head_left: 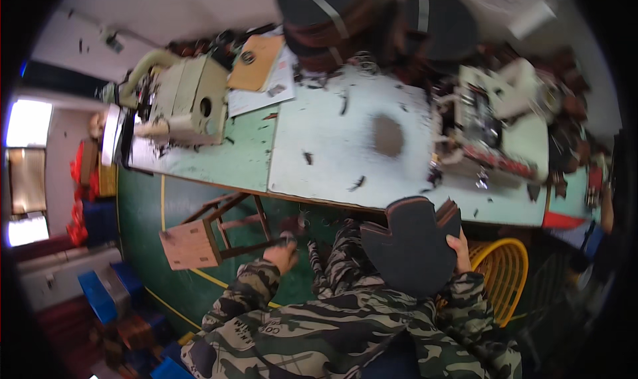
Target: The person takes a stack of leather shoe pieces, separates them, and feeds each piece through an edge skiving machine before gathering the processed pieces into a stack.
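Observation:
A thick stack of dark cut-out pieces, grey-black on top with brown edges and a notched outline, is gripped at its right side by my right hand. The stack is just off the table's front edge, over my lap. My left hand is out to the left, low before the table, with its fingers curled. A small dark thing shows at those fingers, too blurred to name. Beside that hand a wooden stool lies tipped on the green floor.
The pale table bears dark scraps, papers and a brown card. Sewing machines stand at its left and right. Strapped stacks of dark pieces are at the back. A yellow basket stands right of me; blue bins are at lower left.

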Tool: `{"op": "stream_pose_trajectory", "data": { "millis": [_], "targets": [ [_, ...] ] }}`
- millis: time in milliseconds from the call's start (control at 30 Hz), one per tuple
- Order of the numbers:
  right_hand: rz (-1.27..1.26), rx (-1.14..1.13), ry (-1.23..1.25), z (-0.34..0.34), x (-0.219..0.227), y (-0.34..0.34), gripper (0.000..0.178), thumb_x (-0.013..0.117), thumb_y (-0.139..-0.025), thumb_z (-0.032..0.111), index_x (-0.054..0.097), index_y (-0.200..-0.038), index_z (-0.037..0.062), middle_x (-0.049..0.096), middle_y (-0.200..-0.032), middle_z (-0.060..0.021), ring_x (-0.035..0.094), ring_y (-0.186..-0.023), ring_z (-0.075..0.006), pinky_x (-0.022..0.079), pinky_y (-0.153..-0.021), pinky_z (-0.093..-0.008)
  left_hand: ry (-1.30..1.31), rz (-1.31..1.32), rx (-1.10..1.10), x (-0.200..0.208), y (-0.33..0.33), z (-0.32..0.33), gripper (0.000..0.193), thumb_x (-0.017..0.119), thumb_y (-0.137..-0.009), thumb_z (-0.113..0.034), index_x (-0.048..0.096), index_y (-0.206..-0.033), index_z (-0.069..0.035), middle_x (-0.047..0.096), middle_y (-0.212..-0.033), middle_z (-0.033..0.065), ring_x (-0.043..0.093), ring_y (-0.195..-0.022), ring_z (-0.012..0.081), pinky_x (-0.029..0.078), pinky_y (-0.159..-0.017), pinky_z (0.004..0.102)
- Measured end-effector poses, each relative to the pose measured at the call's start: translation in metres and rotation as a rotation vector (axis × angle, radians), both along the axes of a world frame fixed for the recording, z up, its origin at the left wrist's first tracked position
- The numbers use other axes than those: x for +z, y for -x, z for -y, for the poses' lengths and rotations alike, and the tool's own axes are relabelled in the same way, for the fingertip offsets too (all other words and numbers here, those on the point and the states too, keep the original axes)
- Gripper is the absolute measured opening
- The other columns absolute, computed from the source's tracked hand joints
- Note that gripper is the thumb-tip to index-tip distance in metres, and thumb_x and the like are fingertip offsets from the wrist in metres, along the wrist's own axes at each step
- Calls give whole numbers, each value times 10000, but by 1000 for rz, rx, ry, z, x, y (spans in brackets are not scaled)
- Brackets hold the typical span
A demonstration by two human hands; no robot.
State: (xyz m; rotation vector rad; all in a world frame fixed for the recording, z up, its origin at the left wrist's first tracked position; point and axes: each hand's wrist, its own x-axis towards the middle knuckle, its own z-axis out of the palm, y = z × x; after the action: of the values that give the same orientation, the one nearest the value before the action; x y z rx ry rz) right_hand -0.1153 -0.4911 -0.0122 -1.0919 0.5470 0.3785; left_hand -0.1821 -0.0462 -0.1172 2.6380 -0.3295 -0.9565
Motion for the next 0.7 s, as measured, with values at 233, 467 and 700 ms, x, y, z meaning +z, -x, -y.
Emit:
{"op": "stream_pose_trajectory", "data": {
  "millis": [233,467,700],
  "targets": [
    [141,-339,-147,73,-41,53,619,589,-818,240,384,-1360,24,538,-1176,-102,550,-1039,-195,451,-895,-310,442,255,449,67,-82,126,376,582,-892,-116,488,-1232,11,669,-806,142,669,-682,200,511,-600,298],
    [19,-624,482,70,-109,13,880,781,-687,345,341,-1333,-61,525,-1223,-237,531,-1125,-314,418,-954,-367,230,732,-503,126,-89,383,514,684,-785,-394,559,-1059,22,576,-1119,171,551,-1022,365,489,-848,397],
    [199,-445,196,79,-114,27,1180,752,-671,586,166,-1385,-149,378,-1370,-287,409,-1273,-327,320,-1059,-375,280,239,-331,100,-138,389,349,647,-824,-236,646,-1084,-3,656,-1057,138,614,-969,239,488,-821,316]
  ]
}}
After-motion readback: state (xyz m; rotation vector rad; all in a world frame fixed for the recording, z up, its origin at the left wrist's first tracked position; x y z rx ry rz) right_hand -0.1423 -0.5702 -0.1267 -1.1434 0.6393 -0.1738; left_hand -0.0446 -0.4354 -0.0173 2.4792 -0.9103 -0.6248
